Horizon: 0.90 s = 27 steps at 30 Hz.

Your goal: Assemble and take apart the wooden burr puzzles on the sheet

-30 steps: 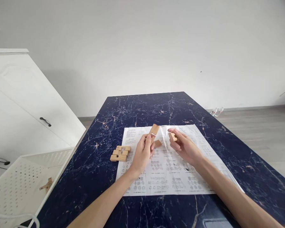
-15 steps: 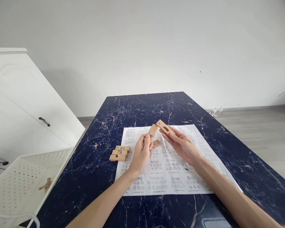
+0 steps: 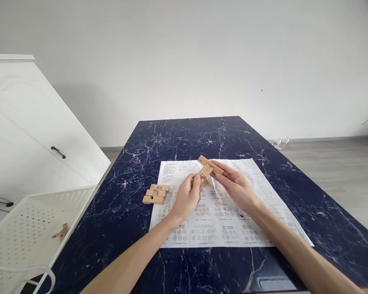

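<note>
My left hand [image 3: 186, 198] is closed around a short wooden puzzle piece [image 3: 206, 170], pinched between thumb and fingers. In my right hand [image 3: 234, 183] is a longer wooden puzzle piece marked "2" [image 3: 203, 159], tilted down to the right. The tip of the left piece lies across the middle of the marked one, where its slot is; how deep it sits I cannot tell. Another bit of wood [image 3: 205, 182] shows just below, partly hidden by my left fingers. Under both hands is a printed sheet [image 3: 202, 241] with rows of small diagrams.
Several interlocked wooden pieces [image 3: 155, 194] rest at the sheet's left edge on the dark blue marbled table [image 3: 184, 139]. A white perforated basket [image 3: 27, 220] at the left holds more wooden pieces [image 3: 60, 232]. Beyond it stands a white cabinet [image 3: 49, 122]. Clear bottles [image 3: 281, 143] are past the table's right edge.
The two pieces have come together: the left one's tip now overlaps the slotted middle of the marked piece, instead of meeting its end. The marked piece has shifted slightly left.
</note>
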Motion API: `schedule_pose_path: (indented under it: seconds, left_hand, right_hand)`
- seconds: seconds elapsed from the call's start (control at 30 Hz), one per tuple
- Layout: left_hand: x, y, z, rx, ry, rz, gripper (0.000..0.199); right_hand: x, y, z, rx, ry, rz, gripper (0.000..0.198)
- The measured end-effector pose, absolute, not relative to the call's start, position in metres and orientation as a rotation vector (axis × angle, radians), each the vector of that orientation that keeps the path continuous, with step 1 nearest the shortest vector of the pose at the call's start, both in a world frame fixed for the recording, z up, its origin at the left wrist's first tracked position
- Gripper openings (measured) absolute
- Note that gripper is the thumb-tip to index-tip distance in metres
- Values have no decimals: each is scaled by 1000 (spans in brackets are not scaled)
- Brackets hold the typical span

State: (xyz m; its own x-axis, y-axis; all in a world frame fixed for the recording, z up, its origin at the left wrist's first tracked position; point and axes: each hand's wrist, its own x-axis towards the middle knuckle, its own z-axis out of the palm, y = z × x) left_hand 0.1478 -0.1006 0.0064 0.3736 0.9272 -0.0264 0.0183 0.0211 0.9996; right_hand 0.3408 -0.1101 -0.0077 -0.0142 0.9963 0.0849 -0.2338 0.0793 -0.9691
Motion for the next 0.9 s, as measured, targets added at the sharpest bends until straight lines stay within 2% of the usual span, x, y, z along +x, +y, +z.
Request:
schedule_pose_path:
  seconds: [0.37, 0.9]
  left_hand:
    - [143, -94, 7, 1302, 867, 858, 37]
    - [145, -96, 2, 1233, 806, 920, 39]
  right_hand:
    - [338, -114, -20, -1154, -1540, 721, 44]
    - [333, -118, -15, -1298, -1619, 461, 42]
